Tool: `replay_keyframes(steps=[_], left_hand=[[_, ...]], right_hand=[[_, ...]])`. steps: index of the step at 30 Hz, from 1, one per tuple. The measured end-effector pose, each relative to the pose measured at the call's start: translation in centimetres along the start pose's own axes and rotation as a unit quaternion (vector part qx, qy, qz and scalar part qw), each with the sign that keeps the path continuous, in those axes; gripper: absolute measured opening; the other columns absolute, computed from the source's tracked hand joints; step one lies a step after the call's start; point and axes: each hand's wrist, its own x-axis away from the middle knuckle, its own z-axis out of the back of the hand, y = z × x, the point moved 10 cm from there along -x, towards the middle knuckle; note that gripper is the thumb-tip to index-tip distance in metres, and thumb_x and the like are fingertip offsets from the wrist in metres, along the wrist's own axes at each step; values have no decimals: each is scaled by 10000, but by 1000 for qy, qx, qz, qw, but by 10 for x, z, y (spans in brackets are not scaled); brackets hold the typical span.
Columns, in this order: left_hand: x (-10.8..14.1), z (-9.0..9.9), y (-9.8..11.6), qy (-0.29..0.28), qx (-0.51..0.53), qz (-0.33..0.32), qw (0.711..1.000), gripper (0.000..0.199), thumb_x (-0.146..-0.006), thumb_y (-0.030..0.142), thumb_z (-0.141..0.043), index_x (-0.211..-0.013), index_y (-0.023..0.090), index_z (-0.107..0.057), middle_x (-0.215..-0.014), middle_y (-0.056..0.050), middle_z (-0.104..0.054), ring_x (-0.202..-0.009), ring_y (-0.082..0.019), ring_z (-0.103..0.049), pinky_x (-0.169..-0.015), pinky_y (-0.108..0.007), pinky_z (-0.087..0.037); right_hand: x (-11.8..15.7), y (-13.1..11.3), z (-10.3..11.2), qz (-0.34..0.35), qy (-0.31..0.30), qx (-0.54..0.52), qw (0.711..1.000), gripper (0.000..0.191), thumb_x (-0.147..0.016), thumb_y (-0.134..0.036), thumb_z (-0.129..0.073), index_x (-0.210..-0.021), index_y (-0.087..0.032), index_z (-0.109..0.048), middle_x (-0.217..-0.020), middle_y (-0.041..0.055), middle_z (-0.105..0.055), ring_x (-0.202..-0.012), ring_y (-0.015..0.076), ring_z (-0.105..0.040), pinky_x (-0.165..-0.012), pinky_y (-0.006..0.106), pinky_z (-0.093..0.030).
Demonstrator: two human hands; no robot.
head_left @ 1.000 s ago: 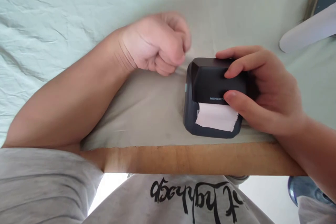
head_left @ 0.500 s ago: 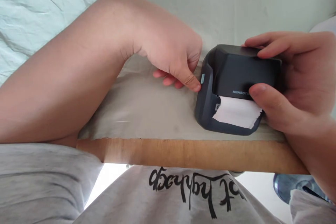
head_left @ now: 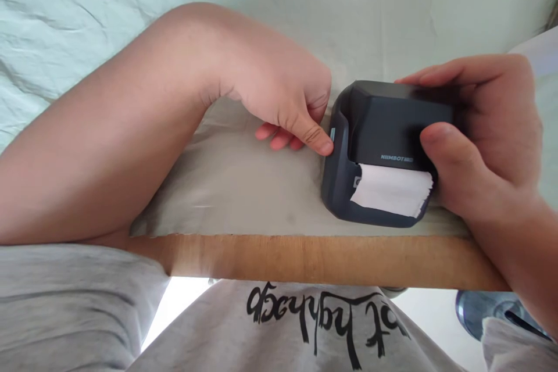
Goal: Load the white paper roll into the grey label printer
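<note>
A dark label printer [head_left: 394, 122] marked NIIMBOT rests on the cloth near the table's front edge. A strip of white label paper [head_left: 392, 189] with a ragged right end sticks out of its front slot. My right hand [head_left: 492, 133] grips the printer's right side, thumb on the top cover and fingers behind it. On the opposite side, my left hand [head_left: 283, 87] is bent at the wrist and closed against the casing. Its thumb tip presses beside a small light strip [head_left: 333, 134]; the index fingertip is hidden, and the other fingers curl underneath.
Creased pale green cloth [head_left: 244, 186] covers the table, whose bare wooden edge [head_left: 279, 257] runs along the front. At the far right lies something white [head_left: 538, 49], cut off by the frame. Below the edge is a grey shirt [head_left: 305, 331] with black lettering.
The fingers of my right hand have slid back from the top cover to behind the printer. The printer has shifted slightly left, and its left side has turned a little away from view.
</note>
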Motion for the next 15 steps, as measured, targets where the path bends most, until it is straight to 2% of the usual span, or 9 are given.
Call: replay_keyframes(steps=[4, 7, 10, 13, 15], left_hand=[[-1, -2, 1, -9, 4, -9, 1000, 594, -1079, 714, -653, -770, 238, -829, -751, 4, -835, -637, -160, -697, -715, -313, -407], [0, -3, -1, -11, 12, 1, 1000, 565, -1113, 661, -617, -828, 227, -841, -794, 7, -849, -670, -156, -702, -751, -302, -417], [3, -4, 3, -15, 21, -21, 999, 560, -1118, 635, -584, -851, 214, -840, -817, -7, -859, -671, -155, -692, -773, -308, -422], [5, -4, 5, -21, 28, -37, 999, 545, -1112, 622, -578, -850, 216, -831, -832, -16, -865, -668, -160, -687, -781, -321, -426], [5, -3, 4, -21, 32, -30, 999, 534, -1107, 618, -588, -853, 214, -827, -830, -21, -863, -676, -168, -689, -782, -326, -425]], right_hand=[[6, 6, 8, -34, 61, 95, 993, 702, -1102, -911, -374, -1454, -391, -688, -1291, 40, -741, -1181, 299, -746, -991, 569, -631], [10, 14, 14, -73, 81, 143, 984, 818, -1051, -996, -296, -1413, -404, -729, -1067, 43, -686, -1041, 281, -725, -824, 484, -579], [9, 15, 16, -76, 82, 148, 983, 826, -1058, -981, -286, -1319, -381, -790, -996, 63, -674, -960, 262, -698, -688, 404, -458], [7, 15, 17, -75, 85, 137, 984, 830, -1065, -976, -280, -1272, -380, -820, -979, 63, -679, -924, 241, -680, -672, 392, -420], [6, 16, 17, -77, 85, 128, 985, 832, -1065, -981, -277, -1296, -387, -812, -893, 56, -612, -850, 220, -635, -672, 392, -397]])
